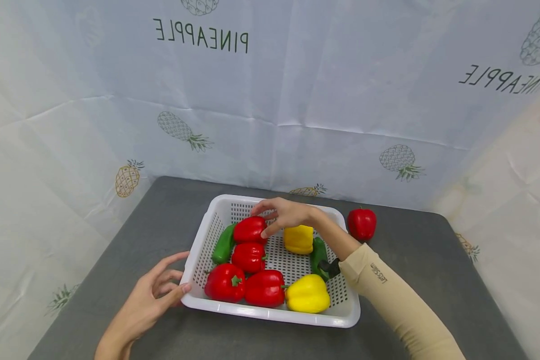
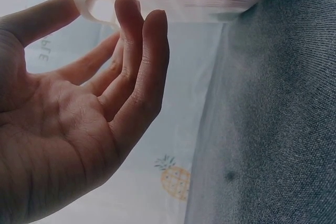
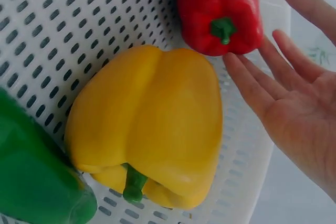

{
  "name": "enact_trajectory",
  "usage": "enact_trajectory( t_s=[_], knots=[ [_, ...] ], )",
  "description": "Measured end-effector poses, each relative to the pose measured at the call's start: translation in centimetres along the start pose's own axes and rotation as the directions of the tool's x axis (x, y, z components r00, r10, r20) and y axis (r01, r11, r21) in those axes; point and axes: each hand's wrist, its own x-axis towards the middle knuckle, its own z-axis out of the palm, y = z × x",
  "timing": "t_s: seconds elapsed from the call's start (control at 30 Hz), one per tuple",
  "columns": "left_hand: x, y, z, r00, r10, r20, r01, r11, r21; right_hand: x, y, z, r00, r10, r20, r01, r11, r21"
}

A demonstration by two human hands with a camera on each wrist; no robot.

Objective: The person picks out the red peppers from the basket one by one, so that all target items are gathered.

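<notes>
Right hand point(image 1: 292, 213) hung spread, gripping nothing, at a red pepper point(image 1: 248, 230), far left in the white basket point(image 1: 270, 313); left hand point(image 1: 146, 295), loosely bent, touched its rim. Also inside: three red peppers point(image 1: 248, 257), two yellow peppers point(image 1: 308, 294), two green peppers point(image 1: 225, 244). Sleeve point(image 1: 396, 292) crossed the right wall; lone pepper point(image 1: 362, 225) outside.

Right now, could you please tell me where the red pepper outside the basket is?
In the head view, the red pepper sits on the grey table, just right of the white basket, beside its far-right corner.
</notes>
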Motion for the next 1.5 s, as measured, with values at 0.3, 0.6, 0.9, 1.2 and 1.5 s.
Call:
enact_trajectory(
  t_s=[0.3,0.6,0.9,1.2,1.5],
  knots=[
    [-0.1,0.0,0.0,1.000,0.020,-0.006,-0.020,1.000,0.005,0.6,0.1,0.9,0.999,0.009,-0.040,-0.012,0.997,-0.071],
    [-0.2,0.0,-0.1,1.000,0.024,-0.020,-0.024,1.000,0.012,1.3,0.0,1.5,0.991,-0.073,-0.115,0.056,0.988,-0.145],
    [-0.1,0.0,-0.2,1.000,-0.001,-0.012,0.001,1.000,0.011,1.3,-0.5,2.1,0.980,-0.079,-0.183,0.034,0.971,-0.238],
    [0.0,0.0,-0.2,1.000,-0.005,-0.002,0.005,1.000,0.004,0.9,-0.7,2.4,0.971,-0.098,-0.220,0.033,0.960,-0.279],
    [0.1,0.1,0.0,1.000,-0.021,0.004,0.021,1.000,0.006,0.3,-0.9,2.2,0.961,-0.103,-0.257,0.021,0.952,-0.306]
  ],
)
